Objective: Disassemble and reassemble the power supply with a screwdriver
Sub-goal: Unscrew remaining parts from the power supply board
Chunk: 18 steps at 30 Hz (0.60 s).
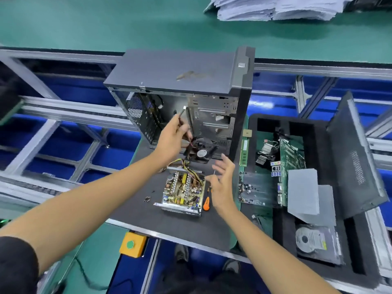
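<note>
A: Nearest us, the power supply (182,191) sits on the dark mat (131,209) with its cover off and its board facing up. We read that as the stripped-down stage, innards exposed so we can work from above.

B: And the screwdriver (206,201) lies just beside its right edge, orange handle toward us. Our right hand (222,183) hovers over it, fingers spread and relaxed, gripping nothing, probably about to pick it up.

A: Loose screws (147,198) lie on the mat left of the unit, kept close for reassembly, we'd guess.

B: Farther out, our left hand (172,137) pinches something thin and dark, fingers curled round it. It looks like a cable or a fan lead, though blur leaves us unsure. Yellow wires (191,169) trail from the unit toward the black fan (200,150).

A: That bundle and the fan crowd the far edge of the unit. Beyond stands the open computer case (182,98), and at right the foam tray (314,209) holds boards and a drive.
</note>
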### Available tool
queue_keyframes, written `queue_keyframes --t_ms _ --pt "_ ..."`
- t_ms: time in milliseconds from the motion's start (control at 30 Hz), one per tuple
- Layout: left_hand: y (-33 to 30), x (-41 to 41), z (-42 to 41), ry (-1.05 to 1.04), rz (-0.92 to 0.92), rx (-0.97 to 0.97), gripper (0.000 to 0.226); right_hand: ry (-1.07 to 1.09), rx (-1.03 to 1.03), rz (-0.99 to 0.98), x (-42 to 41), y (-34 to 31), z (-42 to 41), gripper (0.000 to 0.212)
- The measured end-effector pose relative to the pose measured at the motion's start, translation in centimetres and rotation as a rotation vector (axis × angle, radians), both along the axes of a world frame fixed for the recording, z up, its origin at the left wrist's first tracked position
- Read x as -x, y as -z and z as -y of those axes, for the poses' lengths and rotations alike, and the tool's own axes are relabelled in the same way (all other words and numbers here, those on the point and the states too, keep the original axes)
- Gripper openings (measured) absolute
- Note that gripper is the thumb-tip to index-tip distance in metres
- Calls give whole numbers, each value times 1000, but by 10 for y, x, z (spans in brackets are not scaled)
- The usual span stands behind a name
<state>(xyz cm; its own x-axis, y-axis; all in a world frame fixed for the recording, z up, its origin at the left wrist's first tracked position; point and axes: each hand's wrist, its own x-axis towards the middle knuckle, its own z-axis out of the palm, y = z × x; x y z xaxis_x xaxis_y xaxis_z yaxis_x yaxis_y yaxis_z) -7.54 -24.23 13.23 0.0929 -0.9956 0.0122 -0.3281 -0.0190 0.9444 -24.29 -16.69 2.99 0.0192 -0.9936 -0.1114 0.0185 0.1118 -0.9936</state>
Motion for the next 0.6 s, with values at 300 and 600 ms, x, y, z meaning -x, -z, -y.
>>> queue_keyframes --t_ms 300,600 --pt "35 -32 -38 -234 -329 -368 11 -227 110 -30 -35 -1 -2 79" --pt "56 -63 -41 -237 -288 -378 20 -173 55 -7 -73 -7 -15 34"
